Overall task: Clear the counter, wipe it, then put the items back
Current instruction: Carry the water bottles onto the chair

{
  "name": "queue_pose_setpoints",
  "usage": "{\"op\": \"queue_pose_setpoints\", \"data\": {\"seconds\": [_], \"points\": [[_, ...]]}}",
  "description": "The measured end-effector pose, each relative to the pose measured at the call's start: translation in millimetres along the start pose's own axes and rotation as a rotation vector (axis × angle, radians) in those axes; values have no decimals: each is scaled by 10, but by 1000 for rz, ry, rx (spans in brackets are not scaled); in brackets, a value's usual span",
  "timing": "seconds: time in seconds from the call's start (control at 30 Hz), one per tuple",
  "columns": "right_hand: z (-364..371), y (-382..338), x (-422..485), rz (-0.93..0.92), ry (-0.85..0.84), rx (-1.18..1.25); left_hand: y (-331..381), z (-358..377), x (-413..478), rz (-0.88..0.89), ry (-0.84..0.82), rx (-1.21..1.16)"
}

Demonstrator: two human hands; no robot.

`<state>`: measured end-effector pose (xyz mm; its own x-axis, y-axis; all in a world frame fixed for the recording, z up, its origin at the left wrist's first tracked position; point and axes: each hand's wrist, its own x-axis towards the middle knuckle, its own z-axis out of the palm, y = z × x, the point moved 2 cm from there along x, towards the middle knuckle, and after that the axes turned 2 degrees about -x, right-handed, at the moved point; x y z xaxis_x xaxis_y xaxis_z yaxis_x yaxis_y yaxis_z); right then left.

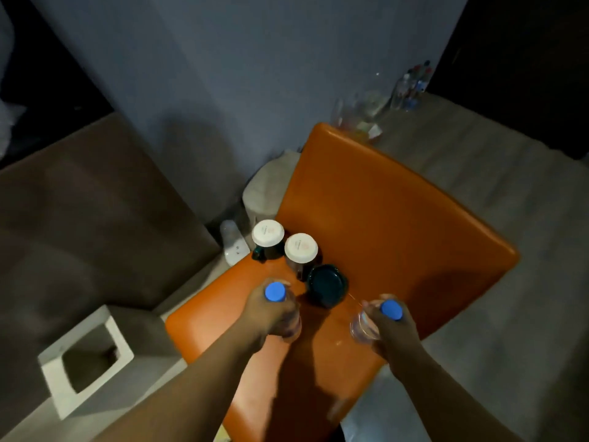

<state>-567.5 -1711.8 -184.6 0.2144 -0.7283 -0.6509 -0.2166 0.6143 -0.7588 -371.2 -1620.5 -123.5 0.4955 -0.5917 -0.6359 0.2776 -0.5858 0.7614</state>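
Two clear bottles with blue caps stand upright over the near end of the orange padded surface [398, 218], though the dim view does not show whether their bases rest on it. The left bottle [275, 292] is in the left hand [271, 314], whose fingers curl round its body just below the cap. The right bottle [363, 327] is gripped the same way by the right hand [393, 334]. Just beyond the hands a dark green round dish [326, 283] lies on the orange surface, beside the nearer mug [301, 247]. The farther mug [268, 234] stands at the surface's left edge, and both mugs carry white lids. A white square bin [86, 355] stands on the floor to the left, and a cluster of bottles [411, 84] stands well apart by the far wall.
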Motion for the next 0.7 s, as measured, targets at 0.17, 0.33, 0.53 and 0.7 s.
{"op": "queue_pose_setpoints", "data": {"seconds": [0.17,0.33,0.53,0.7], "points": [[-73,-104,451,24,-72,-45,-82,198,246,-18,66,32],[-60,-69,756,85,-64,-107,-171,271,372,-32,95,49],[-90,-129,959,185,-103,-97,-241,344,486,-53,120,53],[-136,-211,1092,264,-80,-30,-261,382,593,-56,94,51]]}}
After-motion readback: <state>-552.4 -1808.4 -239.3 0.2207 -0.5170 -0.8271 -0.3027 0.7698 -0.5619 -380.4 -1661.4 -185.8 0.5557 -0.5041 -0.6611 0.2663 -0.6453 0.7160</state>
